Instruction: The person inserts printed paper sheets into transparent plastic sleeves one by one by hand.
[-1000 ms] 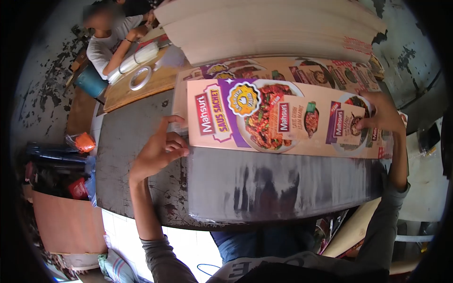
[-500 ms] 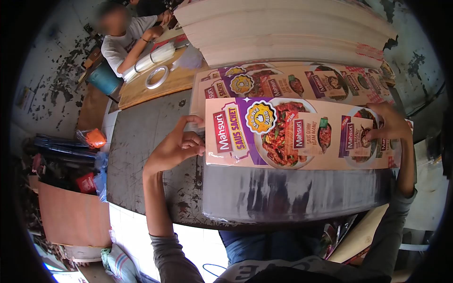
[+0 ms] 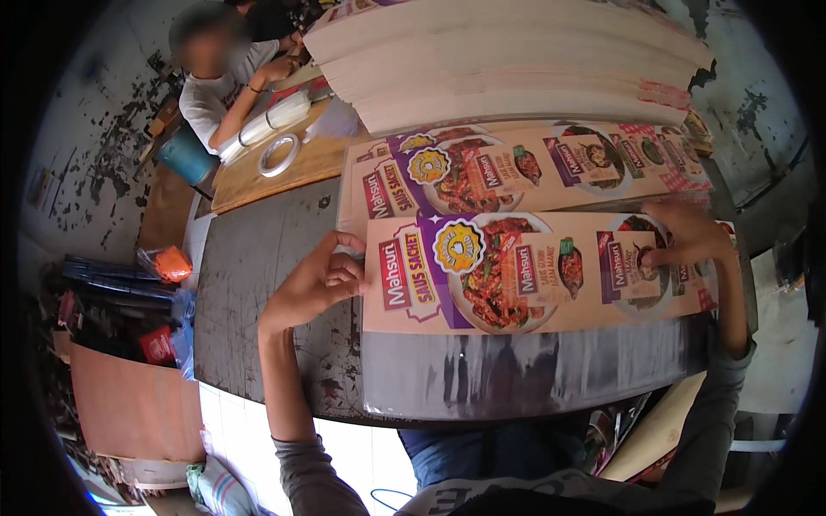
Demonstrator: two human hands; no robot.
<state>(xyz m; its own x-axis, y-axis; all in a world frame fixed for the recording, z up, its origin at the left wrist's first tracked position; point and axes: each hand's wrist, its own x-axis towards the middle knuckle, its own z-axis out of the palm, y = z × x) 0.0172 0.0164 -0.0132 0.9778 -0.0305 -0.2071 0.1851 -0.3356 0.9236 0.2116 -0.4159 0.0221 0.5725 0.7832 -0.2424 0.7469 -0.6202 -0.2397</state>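
Note:
A long printed sheet point(image 3: 482, 314), peach and purple with "Mahsuri Saus Sachet" lettering and food pictures, lies across a glossy, see-through plastic layer point(image 3: 516, 370). At its left edge, my left hand point(image 3: 318, 279) has curled fingers touching the border. My right hand point(image 3: 693, 236) grips the right part, thumb on the printed face and fingers at the far edge. Just beyond lie more matching printed sheets point(image 3: 538, 176), overlapping one another. Whether the plastic is one sheet or a stack, I cannot tell.
A tall stack of sheets point(image 3: 516, 69) rises at the back of the dark, scratched table point(image 3: 258, 284). On a wooden board point(image 3: 232, 185) at the far left are a tape roll point(image 3: 280, 155) and a bundle of pale strips point(image 3: 275, 120). Another person point(image 3: 215, 86) sits there.
The printed sheet has moved nearer to me, down over the plastic, uncovering more of the sheets behind. Both hands stay at its ends; the view has shifted slightly.

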